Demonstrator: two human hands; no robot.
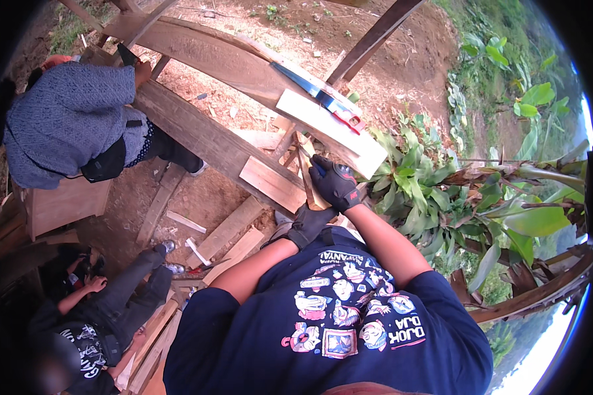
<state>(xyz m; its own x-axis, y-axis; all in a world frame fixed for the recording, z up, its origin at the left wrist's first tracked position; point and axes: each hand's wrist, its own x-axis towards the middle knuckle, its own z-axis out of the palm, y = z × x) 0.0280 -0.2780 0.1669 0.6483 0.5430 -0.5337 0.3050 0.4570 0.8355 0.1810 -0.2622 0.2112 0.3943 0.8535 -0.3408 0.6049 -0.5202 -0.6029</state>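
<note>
A narrow, wedge-like piece of wood (306, 172) slants in front of my body, beside the bench. My left hand (308, 226), in a dark glove, is closed around its near end. My right hand (336, 184), gloved too, is closed at the wood's right side, fingers bent toward its face. A bit of blue shows by those fingers, but what they hold is hidden. Beyond my right hand lies a pale board (329, 128), with a handsaw (319, 97) resting across it, its handle red and its blade pointing up-left. A short light board (272, 184) lies left of my hands.
A long wooden bench beam (204, 138) runs from upper left toward my hands. A person in a grey-blue knit top (72, 118) stands at left, holding a dark object. Another person (105, 322) sits lower left near planks (227, 227). Leafy plants (415, 174) grow at right.
</note>
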